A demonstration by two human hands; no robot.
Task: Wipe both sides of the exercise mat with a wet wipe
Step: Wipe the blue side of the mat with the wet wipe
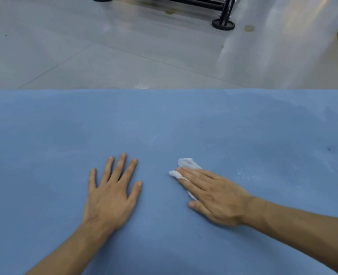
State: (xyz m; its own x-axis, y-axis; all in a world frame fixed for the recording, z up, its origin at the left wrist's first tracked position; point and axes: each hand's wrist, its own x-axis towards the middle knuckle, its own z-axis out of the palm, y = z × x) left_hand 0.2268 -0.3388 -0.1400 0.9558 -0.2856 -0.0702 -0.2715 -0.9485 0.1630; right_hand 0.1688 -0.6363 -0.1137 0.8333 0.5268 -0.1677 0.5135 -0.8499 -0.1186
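Flat and straight-fingered, the right hand [213, 193] presses a crumpled white wet wipe [186, 169] onto the wide blue foam exercise mat [164, 120] spread on the grey tiled floor [104, 56]. Beside it the left hand [112, 191], fingers splayed, steadies the mat (probably light, soft and floppy; best lifted by an edge for flipping).

right hand [213, 193] presses wet wipe [186, 167] flat on blue mat [164, 120]; left hand [112, 193] flat beside.
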